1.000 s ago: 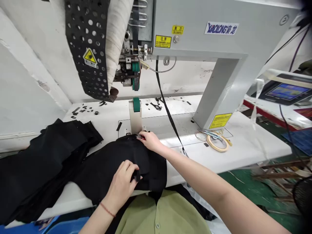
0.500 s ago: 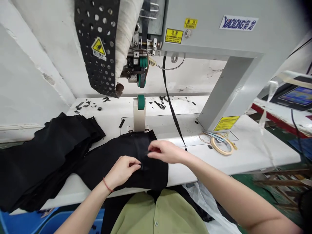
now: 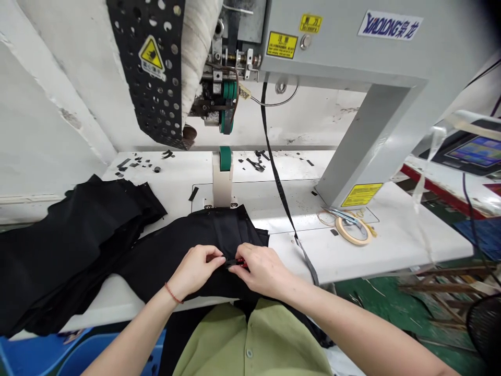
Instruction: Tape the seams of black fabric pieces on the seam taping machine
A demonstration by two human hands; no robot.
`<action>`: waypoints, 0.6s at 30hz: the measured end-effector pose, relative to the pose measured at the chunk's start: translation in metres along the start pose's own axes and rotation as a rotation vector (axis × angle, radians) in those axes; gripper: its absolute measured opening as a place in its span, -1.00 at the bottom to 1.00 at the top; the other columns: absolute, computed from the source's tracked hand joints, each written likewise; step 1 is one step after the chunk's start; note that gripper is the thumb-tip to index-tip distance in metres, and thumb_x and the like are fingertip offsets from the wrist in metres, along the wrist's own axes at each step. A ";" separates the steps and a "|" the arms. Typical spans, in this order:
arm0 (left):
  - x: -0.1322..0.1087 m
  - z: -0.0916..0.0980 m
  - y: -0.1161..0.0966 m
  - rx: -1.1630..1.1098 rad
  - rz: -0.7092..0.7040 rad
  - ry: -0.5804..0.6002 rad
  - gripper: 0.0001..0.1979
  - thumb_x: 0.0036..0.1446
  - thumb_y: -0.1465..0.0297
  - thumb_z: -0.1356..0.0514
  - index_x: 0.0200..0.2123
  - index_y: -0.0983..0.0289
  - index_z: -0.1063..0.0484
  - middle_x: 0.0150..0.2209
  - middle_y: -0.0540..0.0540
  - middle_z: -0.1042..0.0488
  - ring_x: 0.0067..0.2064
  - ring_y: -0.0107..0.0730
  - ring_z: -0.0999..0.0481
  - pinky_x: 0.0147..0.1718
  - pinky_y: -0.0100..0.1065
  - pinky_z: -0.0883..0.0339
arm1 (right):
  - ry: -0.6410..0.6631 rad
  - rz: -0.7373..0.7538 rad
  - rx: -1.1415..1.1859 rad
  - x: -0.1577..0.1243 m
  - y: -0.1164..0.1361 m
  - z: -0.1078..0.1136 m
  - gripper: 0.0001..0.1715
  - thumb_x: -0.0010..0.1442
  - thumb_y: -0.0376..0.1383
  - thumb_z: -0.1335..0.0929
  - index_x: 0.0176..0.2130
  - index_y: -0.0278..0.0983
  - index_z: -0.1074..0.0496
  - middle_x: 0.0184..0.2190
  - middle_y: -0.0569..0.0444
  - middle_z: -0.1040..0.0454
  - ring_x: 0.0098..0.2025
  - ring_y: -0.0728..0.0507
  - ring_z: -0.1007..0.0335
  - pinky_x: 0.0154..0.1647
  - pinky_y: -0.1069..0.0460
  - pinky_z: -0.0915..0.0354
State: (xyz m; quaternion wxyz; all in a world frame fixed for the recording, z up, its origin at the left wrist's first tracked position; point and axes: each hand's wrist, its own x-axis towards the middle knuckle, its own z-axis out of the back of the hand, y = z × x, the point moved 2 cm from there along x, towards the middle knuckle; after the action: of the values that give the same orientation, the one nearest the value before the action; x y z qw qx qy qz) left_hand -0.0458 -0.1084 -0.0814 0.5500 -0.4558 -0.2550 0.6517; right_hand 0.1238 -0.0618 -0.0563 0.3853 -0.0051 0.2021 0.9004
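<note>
A black fabric piece [image 3: 172, 250] lies across the front of the white table, before the machine's upright post. My left hand [image 3: 198, 266] rests over it, thumb and forefinger pinched on a small bit of the black material. Close against those fingertips is my right hand [image 3: 260, 266], closed around a small red-handled tool [image 3: 243, 263]. Most of that tool is hidden in the palm, and its dark tip meets the black material between both hands. A wide band [image 3: 229, 230] of the fabric runs back from the fingers.
Left of me is a heap of black fabric pieces [image 3: 66, 235]. The grey machine's post [image 3: 222, 180] stands behind the work, below its green rollers. A black strap [image 3: 279, 183] hangs down to the right. Tape [image 3: 354, 231] and scissors [image 3: 344, 215] lie near the machine's leg.
My right hand has come down and closer to the left, bringing the red-handled tool to its fingertips. The fabric's right part has shifted back, and the strap's end now reaches the table's front edge.
</note>
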 end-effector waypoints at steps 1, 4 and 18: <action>0.000 0.000 0.000 -0.006 0.007 -0.008 -0.75 0.06 0.21 -0.13 -0.41 0.25 -0.51 -0.44 0.00 -0.53 -0.38 -0.39 -0.42 -0.40 -0.40 -0.16 | -0.005 -0.007 -0.012 0.000 0.000 0.000 -0.73 0.18 -0.10 -0.30 -0.27 -0.27 -0.37 -0.34 0.05 -0.49 -0.35 -0.11 -0.41 -0.42 0.05 -0.05; 0.001 -0.001 -0.002 -0.010 0.028 -0.027 -0.74 0.05 0.21 -0.13 -0.44 0.27 -0.50 -0.45 0.02 -0.52 -0.39 -0.37 -0.42 -0.41 -0.39 -0.16 | 0.007 -0.008 -0.009 0.000 0.001 0.000 -0.72 0.19 -0.09 -0.29 -0.30 -0.26 -0.36 -0.35 0.06 -0.49 -0.35 -0.10 -0.41 -0.42 0.05 -0.05; 0.001 -0.002 -0.008 -0.024 0.059 -0.044 -0.74 0.02 0.23 -0.13 -0.48 0.28 -0.51 -0.48 0.02 -0.52 -0.40 -0.37 -0.42 -0.41 -0.38 -0.15 | 0.107 -0.062 0.078 0.014 -0.003 -0.001 -0.76 0.14 -0.08 -0.32 -0.36 -0.21 -0.38 -0.41 0.09 -0.51 -0.36 -0.11 -0.40 -0.43 0.06 -0.03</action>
State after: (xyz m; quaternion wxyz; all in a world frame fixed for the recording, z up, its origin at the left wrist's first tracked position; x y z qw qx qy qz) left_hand -0.0398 -0.1053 -0.0759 0.5194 -0.4551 -0.2611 0.6745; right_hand 0.1160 -0.0510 -0.0605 0.4017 -0.0446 0.2569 0.8779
